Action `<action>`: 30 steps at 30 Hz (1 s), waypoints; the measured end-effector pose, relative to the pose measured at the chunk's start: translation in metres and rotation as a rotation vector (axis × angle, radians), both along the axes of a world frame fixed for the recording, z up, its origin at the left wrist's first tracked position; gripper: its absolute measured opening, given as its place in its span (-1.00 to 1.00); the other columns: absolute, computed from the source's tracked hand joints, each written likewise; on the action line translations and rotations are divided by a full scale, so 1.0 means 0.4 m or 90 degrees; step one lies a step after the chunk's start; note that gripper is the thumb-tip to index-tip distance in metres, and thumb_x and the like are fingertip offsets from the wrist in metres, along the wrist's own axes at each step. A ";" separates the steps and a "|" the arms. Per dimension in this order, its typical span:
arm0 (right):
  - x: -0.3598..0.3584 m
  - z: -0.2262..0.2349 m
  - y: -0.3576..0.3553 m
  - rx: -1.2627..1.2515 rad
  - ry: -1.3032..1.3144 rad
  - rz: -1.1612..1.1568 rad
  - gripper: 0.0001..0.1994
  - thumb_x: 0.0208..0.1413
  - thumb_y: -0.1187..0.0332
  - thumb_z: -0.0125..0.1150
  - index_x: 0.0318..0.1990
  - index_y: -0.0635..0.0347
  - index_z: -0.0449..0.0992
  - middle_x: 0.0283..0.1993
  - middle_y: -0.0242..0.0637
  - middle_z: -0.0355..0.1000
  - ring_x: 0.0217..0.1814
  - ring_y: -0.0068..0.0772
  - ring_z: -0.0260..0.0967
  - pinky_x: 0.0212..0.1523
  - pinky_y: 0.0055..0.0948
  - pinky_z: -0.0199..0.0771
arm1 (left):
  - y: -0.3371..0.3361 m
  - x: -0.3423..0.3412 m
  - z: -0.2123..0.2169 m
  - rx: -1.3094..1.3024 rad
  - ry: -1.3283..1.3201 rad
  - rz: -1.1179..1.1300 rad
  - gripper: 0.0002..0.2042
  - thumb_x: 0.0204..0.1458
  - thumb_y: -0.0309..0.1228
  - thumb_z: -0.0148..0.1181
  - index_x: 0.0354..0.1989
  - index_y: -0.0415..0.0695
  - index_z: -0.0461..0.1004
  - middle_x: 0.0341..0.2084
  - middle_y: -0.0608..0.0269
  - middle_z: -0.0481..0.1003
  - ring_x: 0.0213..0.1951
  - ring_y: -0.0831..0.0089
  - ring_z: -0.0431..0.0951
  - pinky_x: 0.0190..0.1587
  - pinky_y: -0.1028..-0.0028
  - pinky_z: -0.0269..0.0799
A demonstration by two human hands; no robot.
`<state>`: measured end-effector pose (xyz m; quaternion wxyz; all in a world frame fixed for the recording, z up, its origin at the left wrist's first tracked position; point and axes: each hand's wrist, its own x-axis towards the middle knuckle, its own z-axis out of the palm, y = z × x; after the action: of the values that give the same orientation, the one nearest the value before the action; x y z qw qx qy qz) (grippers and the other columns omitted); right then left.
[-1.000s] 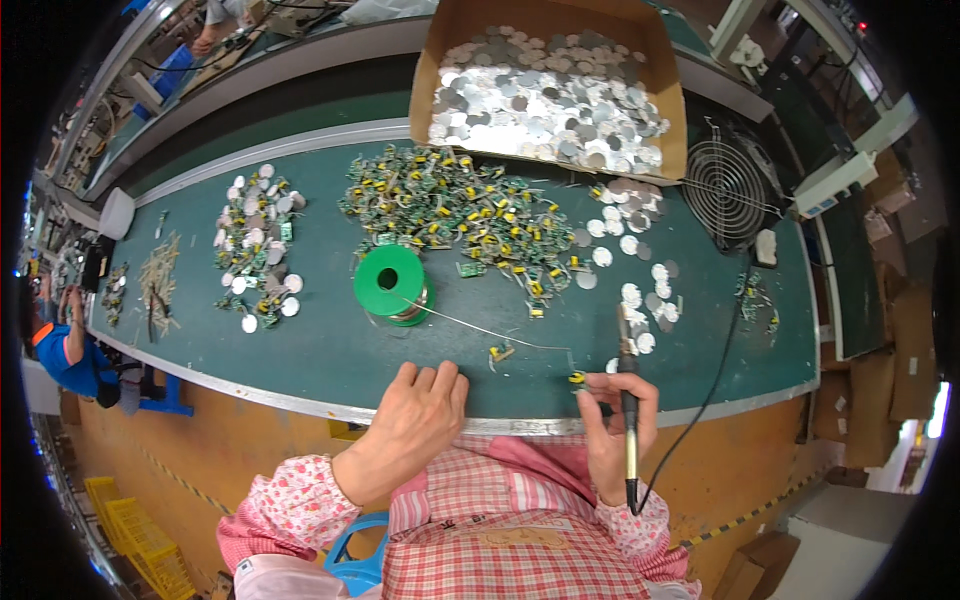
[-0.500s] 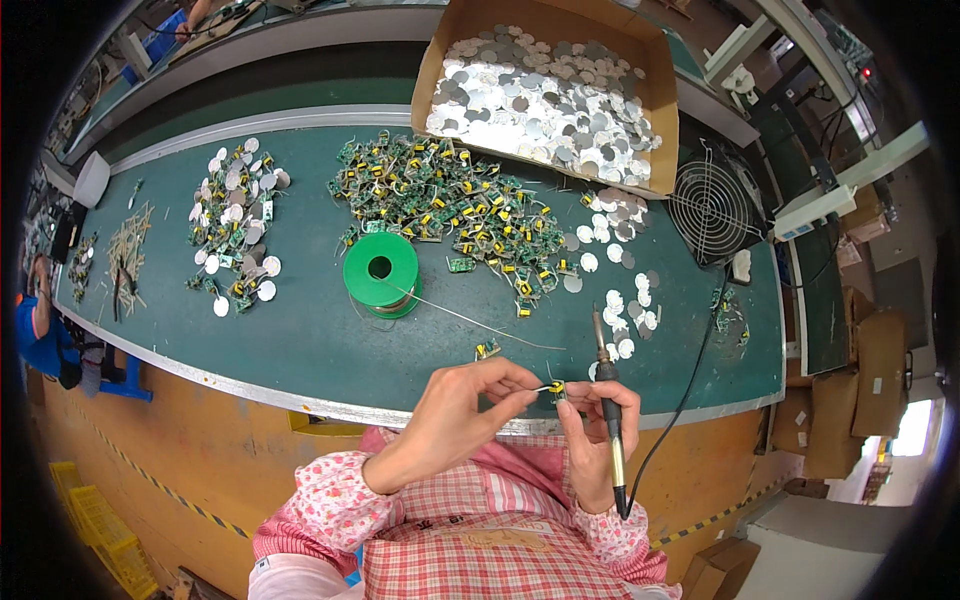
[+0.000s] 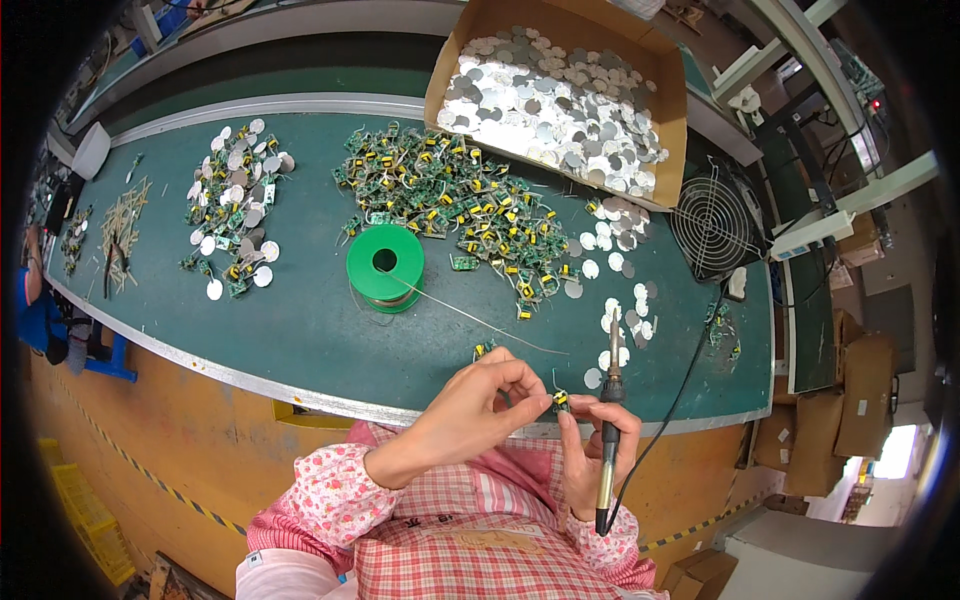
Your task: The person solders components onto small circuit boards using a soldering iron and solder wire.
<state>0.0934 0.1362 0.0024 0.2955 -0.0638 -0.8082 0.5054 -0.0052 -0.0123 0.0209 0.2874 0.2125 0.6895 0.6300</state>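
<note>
The right hand (image 3: 581, 472) pinched a small circuit board (image 3: 561, 400) and carried a soldering iron (image 3: 609, 435), tip toward twelve o'clock; the left hand (image 3: 468, 415), fingertips pressed together, sat at the board's nine o'clock.

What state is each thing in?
Soldering iron: in right grip, tip pointing forward
Small board: pinched in right grip too
Left grip: at the small board, hold unclear
Green spool: on its end, wire partly drawn out
Cardboard box: open, holding many discs
Fan: running or stopped, cannot tell

Green tabletop (image 3: 300, 320) lies open near left; green spool (image 3: 385, 287) and board heap (image 3: 450, 195) block the middle, soldering iron (image 3: 609, 430) the near right
</note>
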 end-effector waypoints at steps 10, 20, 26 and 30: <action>0.004 0.003 -0.004 -0.047 0.012 0.016 -0.63 -0.09 0.72 0.24 -0.15 0.26 0.26 -0.22 -0.05 0.47 -0.20 -0.35 0.48 -0.16 -0.44 0.50 | 0.015 -0.008 -0.013 0.100 -0.258 -0.042 -0.89 0.02 -0.46 0.19 -0.43 -0.26 0.51 -0.29 0.31 0.33 -0.25 0.57 0.40 -0.14 0.58 0.33; 0.009 0.000 -0.005 -0.061 0.014 0.024 -0.63 -0.10 0.74 0.23 -0.15 0.27 0.25 -0.22 -0.04 0.46 -0.17 -0.33 0.47 -0.13 -0.41 0.49 | 0.010 -0.007 -0.015 0.092 -0.250 -0.044 -0.89 0.02 -0.47 0.17 -0.43 -0.27 0.50 -0.29 0.31 0.32 -0.25 0.57 0.42 -0.14 0.58 0.35; 0.006 0.003 -0.006 -0.057 0.023 0.026 -0.62 -0.10 0.75 0.23 -0.15 0.26 0.25 -0.24 -0.04 0.46 -0.18 -0.33 0.47 -0.13 -0.42 0.49 | 0.013 -0.005 -0.012 0.114 -0.270 -0.037 -0.89 0.02 -0.47 0.17 -0.45 -0.26 0.50 -0.32 0.32 0.32 -0.26 0.58 0.42 -0.14 0.58 0.34; 0.009 -0.001 -0.002 -0.046 0.025 0.018 -0.62 -0.10 0.75 0.23 -0.16 0.25 0.26 -0.24 -0.04 0.46 -0.18 -0.32 0.47 -0.14 -0.43 0.48 | 0.017 0.000 -0.019 0.101 -0.253 -0.052 -0.90 0.04 -0.47 0.16 -0.42 -0.25 0.50 -0.24 0.29 0.36 -0.25 0.60 0.43 -0.14 0.59 0.35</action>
<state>0.0969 0.1353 0.0019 0.3013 -0.0533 -0.7842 0.5398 -0.0051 -0.0054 0.0134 0.4254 0.1337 0.5584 0.6995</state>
